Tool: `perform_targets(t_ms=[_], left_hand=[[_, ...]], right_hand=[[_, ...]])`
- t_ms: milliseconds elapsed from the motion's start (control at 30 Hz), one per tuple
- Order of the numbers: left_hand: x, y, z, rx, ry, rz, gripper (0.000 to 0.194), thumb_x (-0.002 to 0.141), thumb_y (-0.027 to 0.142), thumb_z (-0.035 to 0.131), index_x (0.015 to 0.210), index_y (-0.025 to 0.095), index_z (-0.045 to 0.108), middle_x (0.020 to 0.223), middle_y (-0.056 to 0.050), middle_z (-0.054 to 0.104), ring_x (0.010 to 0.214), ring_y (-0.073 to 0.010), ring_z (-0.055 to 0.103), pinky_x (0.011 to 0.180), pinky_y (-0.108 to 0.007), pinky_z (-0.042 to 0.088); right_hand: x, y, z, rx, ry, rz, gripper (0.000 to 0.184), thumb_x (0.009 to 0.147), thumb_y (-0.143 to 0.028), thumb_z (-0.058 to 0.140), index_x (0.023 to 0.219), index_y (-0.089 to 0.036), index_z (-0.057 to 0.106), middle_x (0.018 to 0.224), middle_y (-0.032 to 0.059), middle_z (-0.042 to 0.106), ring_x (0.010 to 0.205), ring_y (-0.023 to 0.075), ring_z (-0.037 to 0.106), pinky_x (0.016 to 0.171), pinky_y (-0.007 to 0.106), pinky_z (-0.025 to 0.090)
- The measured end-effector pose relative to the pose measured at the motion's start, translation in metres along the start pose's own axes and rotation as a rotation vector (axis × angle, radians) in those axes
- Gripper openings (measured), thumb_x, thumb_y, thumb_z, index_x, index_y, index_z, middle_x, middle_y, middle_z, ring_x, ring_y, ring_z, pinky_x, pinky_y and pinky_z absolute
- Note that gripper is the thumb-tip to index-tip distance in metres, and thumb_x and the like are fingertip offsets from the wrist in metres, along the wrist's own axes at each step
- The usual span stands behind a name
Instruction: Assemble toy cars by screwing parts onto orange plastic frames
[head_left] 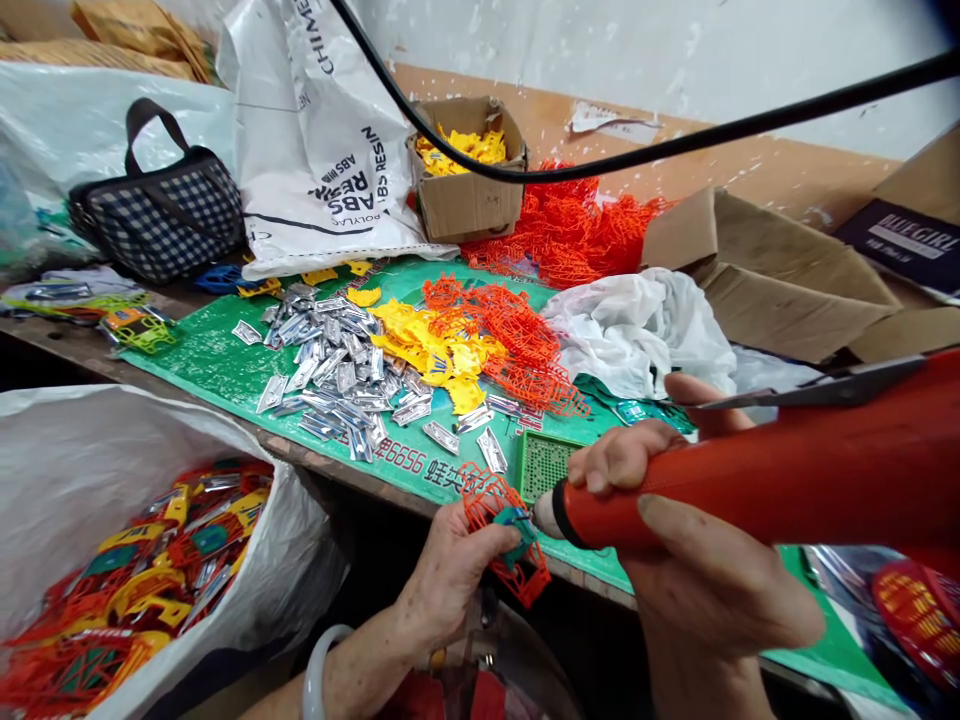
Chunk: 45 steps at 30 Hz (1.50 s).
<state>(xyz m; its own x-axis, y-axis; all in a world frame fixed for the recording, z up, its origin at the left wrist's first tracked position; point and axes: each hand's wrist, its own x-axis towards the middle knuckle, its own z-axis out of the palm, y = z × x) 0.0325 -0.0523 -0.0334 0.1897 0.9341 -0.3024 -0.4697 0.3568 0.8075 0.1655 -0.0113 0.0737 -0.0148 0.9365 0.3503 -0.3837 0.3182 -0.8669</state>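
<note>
My left hand (446, 565) pinches an orange plastic lattice piece (534, 588) with a small teal part (517, 522) on it, just off the table's front edge. My right hand (720, 590) is wrapped round a red power screwdriver (720, 480). Its silver tip meets the teal part, or sits very close; I cannot tell which. Behind the tip is a green perforated tray (541, 462). On the green table cover lie a heap of shiny metal plates (337, 370), yellow plastic pieces (412, 338) and a pile of orange lattice pieces (521, 335).
A white sack (289, 500) holding assembled coloured pieces stands at lower left. Along the back are a checked bag (180, 215), a printed resin sack (322, 200), a cardboard box (472, 205) of yellow pieces and more orange lattices (562, 235). A black cable (637, 158) crosses above.
</note>
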Motion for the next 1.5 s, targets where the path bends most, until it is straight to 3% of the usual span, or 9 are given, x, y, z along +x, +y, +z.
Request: perform_targets(t_ms=[233,433,533,600,667,733,867,1167,1500], left_hand=[[-0.001,0.008,0.004,-0.075,-0.006,-0.045,0.010,0.073,0.018,0.066,0.081,0.013,0.070,0.072,-0.002,0.066,0.065,-0.0142,0.056,0.067,-0.026,0.044],[-0.006,0.022,-0.017,-0.036,-0.067,-0.176,0.021,0.068,0.014,0.072,0.088,0.014,0.069,0.082,-0.002,0.069,0.071,-0.0144,0.060,0.071,-0.026,0.046],[-0.010,0.032,-0.021,0.023,0.015,-0.119,0.055,0.066,0.012,0.075,0.119,0.017,0.062,0.091,-0.004,0.071,0.081,-0.0172,0.063,0.077,-0.027,0.047],[-0.013,0.037,-0.019,0.079,0.097,-0.056,0.090,0.067,0.012,0.076,0.148,0.023,0.038,0.096,-0.003,0.072,0.086,-0.0185,0.064,0.081,-0.029,0.047],[-0.013,0.039,-0.015,0.139,0.126,-0.011,0.104,0.069,0.015,0.075,0.156,0.025,0.020,0.093,-0.001,0.073,0.080,-0.0171,0.064,0.079,-0.030,0.047],[-0.011,0.039,-0.012,0.205,0.102,-0.018,0.091,0.069,0.020,0.076,0.151,0.022,0.036,0.086,0.000,0.073,0.070,-0.0146,0.061,0.073,-0.029,0.047],[-0.003,0.031,-0.010,0.204,0.061,-0.078,0.047,0.070,0.029,0.079,0.115,0.018,0.072,0.081,-0.001,0.072,0.069,-0.0136,0.061,0.070,-0.027,0.047],[0.002,0.022,-0.002,0.043,0.032,-0.048,0.026,0.068,0.037,0.083,0.080,0.015,0.077,0.068,-0.001,0.069,0.060,-0.0122,0.062,0.063,-0.025,0.049],[0.000,0.018,-0.005,0.090,0.069,-0.096,0.023,0.069,0.036,0.080,0.077,0.015,0.075,0.065,-0.001,0.070,0.058,-0.0116,0.060,0.062,-0.024,0.048]], right_hand=[[0.004,0.002,0.000,0.046,0.019,-0.013,0.056,0.068,-0.009,0.064,0.120,-0.028,0.059,0.070,-0.0041,0.063,0.063,0.0137,0.058,0.069,0.034,0.054],[0.014,0.004,-0.004,0.088,0.063,-0.055,0.053,0.070,-0.009,0.065,0.119,-0.029,0.060,0.071,-0.0033,0.063,0.065,0.0140,0.058,0.065,0.032,0.053],[0.018,0.006,-0.006,0.088,0.077,-0.081,0.049,0.072,-0.011,0.064,0.117,-0.028,0.060,0.070,-0.0029,0.063,0.064,0.0144,0.058,0.064,0.032,0.052],[0.019,0.007,-0.006,0.091,0.079,-0.088,0.046,0.072,-0.011,0.064,0.116,-0.027,0.060,0.070,-0.0028,0.063,0.064,0.0145,0.058,0.065,0.033,0.052],[0.019,0.007,-0.006,0.107,0.080,-0.079,0.046,0.072,-0.011,0.064,0.115,-0.028,0.061,0.070,-0.0029,0.063,0.065,0.0144,0.058,0.065,0.032,0.052],[0.018,0.007,-0.004,0.126,0.074,-0.065,0.047,0.072,-0.011,0.066,0.116,-0.028,0.061,0.071,-0.0032,0.063,0.066,0.0141,0.059,0.065,0.032,0.052],[0.015,0.005,-0.002,0.146,0.036,-0.042,0.053,0.070,-0.012,0.066,0.120,-0.028,0.059,0.070,-0.0035,0.063,0.065,0.0136,0.059,0.066,0.031,0.053],[0.011,0.004,0.000,0.143,-0.003,-0.025,0.053,0.070,-0.012,0.067,0.120,-0.027,0.059,0.070,-0.0031,0.063,0.064,0.0133,0.059,0.068,0.032,0.053],[0.007,0.002,-0.001,0.150,-0.023,-0.012,0.056,0.072,-0.011,0.065,0.125,-0.027,0.057,0.073,-0.0030,0.063,0.067,0.0132,0.059,0.073,0.033,0.053]])
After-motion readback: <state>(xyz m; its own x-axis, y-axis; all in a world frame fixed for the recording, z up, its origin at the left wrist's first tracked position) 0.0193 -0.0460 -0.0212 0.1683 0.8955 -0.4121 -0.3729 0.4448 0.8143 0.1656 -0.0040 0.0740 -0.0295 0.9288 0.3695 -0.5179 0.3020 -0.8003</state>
